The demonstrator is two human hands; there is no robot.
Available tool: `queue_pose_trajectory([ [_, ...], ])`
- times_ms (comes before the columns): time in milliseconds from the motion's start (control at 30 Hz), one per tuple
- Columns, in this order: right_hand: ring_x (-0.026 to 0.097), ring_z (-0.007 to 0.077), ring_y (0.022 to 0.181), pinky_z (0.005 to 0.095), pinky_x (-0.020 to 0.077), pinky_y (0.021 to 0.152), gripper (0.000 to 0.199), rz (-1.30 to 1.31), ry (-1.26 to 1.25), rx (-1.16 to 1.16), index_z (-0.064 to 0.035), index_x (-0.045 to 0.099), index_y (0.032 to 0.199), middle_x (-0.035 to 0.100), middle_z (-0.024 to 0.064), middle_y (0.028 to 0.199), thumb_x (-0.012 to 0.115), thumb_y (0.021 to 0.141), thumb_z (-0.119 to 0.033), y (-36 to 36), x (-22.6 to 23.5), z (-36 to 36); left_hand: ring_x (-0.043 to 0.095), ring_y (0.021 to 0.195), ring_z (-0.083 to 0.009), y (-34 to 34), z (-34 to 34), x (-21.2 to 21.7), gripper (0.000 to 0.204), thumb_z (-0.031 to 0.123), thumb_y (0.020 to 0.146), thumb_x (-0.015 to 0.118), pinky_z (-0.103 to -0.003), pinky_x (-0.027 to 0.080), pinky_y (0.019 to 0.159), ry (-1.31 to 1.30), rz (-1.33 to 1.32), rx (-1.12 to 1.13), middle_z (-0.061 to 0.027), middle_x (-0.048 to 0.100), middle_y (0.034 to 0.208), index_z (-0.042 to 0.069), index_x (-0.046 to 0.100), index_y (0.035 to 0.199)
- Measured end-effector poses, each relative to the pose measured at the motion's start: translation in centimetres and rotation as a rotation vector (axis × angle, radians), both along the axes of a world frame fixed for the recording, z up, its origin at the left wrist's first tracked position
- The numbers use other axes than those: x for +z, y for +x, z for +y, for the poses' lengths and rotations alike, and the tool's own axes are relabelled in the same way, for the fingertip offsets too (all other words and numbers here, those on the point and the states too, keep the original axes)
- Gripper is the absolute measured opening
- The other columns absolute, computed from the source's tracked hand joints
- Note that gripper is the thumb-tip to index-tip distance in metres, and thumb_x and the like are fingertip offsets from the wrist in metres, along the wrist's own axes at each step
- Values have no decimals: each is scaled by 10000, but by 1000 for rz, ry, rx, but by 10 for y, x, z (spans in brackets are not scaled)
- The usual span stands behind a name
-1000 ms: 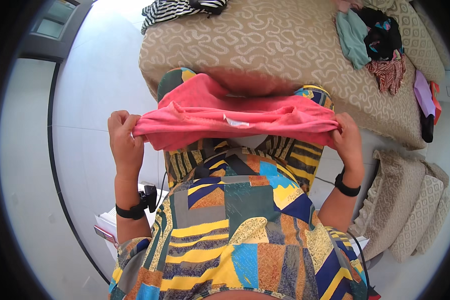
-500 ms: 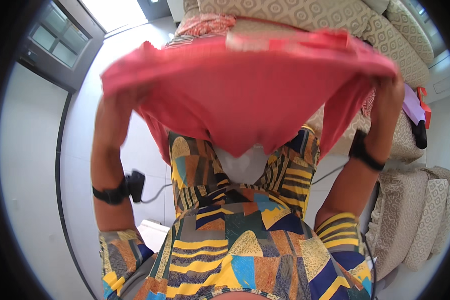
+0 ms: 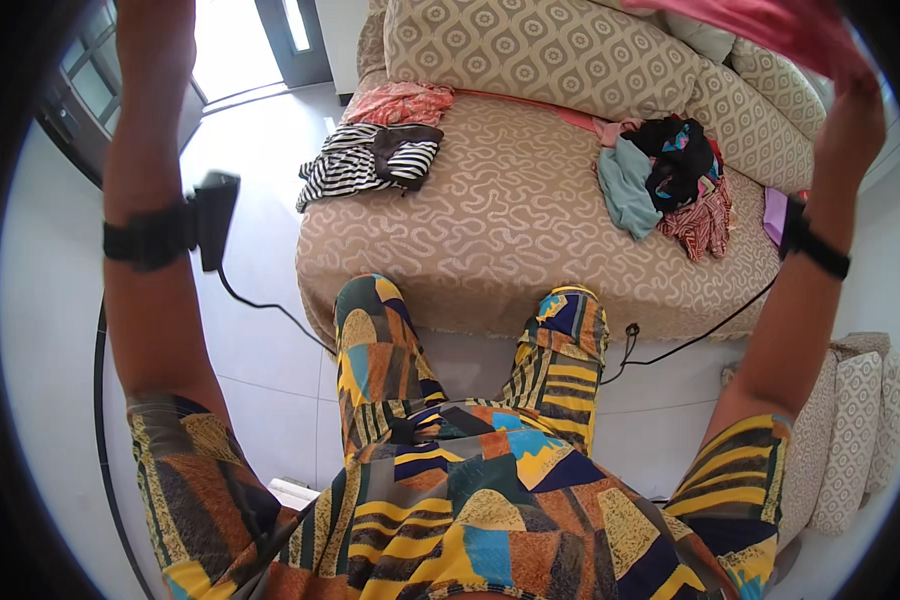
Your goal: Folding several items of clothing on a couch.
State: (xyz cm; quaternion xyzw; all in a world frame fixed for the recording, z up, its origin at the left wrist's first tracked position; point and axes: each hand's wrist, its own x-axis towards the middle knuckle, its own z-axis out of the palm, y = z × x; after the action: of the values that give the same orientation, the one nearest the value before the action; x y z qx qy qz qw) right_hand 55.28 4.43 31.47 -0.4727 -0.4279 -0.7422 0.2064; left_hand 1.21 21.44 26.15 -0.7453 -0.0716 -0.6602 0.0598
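Note:
Both my arms are raised and spread wide. At the upper right my right hand (image 3: 854,118) is closed on a pink garment (image 3: 775,32), which stretches up and out past the top edge. Most of that cloth is outside the picture, so its exact kind cannot be told. My left hand (image 3: 157,22) reaches the top edge at the upper left. Its fingers are cut off there, and whether they hold the cloth is hidden.
Ahead stands a beige patterned sofa (image 3: 490,190). On its left lie a coral cloth (image 3: 400,103) and a black-and-white striped garment (image 3: 355,165); on its right is a clothes heap (image 3: 675,170). Cables (image 3: 685,352) run from both wrist bands. Cushions (image 3: 850,440) sit at the right.
The pink garment was spread in front of me, hiding the sofa seat. Now my hands have gone up and apart, carrying it mostly out of view and uncovering the sofa and clothes.

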Motion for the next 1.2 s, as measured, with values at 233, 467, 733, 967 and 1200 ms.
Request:
queue_pose_trajectory([
  [233, 572, 163, 769, 307, 466, 723, 294, 995, -647, 810, -52, 627, 1122, 653, 121, 902, 538, 968, -286, -49, -226, -35, 636, 986, -279, -23, -26, -167, 294, 201, 916, 577, -345, 464, 880, -712, 182, 538, -160, 672, 1049, 52, 625, 1164],
  [467, 620, 313, 1050, 368, 468, 882, 148, 1388, -983, 681, -11, 636, 1022, 653, 182, 1019, 563, 896, -37, -93, -373, -105, 631, 944, -293, -50, -86, -365, 188, 58, 802, 622, -349, 473, 836, -1158, 243, 345, -170, 671, 972, 19, 651, 984],
  [733, 560, 294, 1189, 372, 423, 991, 181, 1400, -1130, 611, -13, 631, 1014, 674, 110, 1063, 542, 865, 39, -117, -361, -155, 579, 953, -244, -63, -157, -379, 163, -15, 811, 589, -309, 435, 873, -1281, 126, 339, -94, 630, 933, 16, 644, 961],
  [967, 585, 325, 1129, 423, 431, 978, 182, 1266, -883, 696, -15, 610, 939, 678, 113, 1005, 571, 935, -193, -129, -336, -221, 580, 953, -252, -76, -241, -358, 62, 40, 873, 610, -336, 402, 949, -1235, 142, 427, -81, 639, 916, 12, 630, 925],
  [1200, 582, 290, 1097, 390, 421, 983, 110, 1584, -1030, 589, -17, 599, 926, 648, 112, 1022, 561, 928, -121, -148, -399, -257, 586, 962, -178, -74, -275, -386, 149, -21, 838, 587, -289, 434, 911, -1517, 125, 267, -58, 644, 933, 12, 632, 976],
])
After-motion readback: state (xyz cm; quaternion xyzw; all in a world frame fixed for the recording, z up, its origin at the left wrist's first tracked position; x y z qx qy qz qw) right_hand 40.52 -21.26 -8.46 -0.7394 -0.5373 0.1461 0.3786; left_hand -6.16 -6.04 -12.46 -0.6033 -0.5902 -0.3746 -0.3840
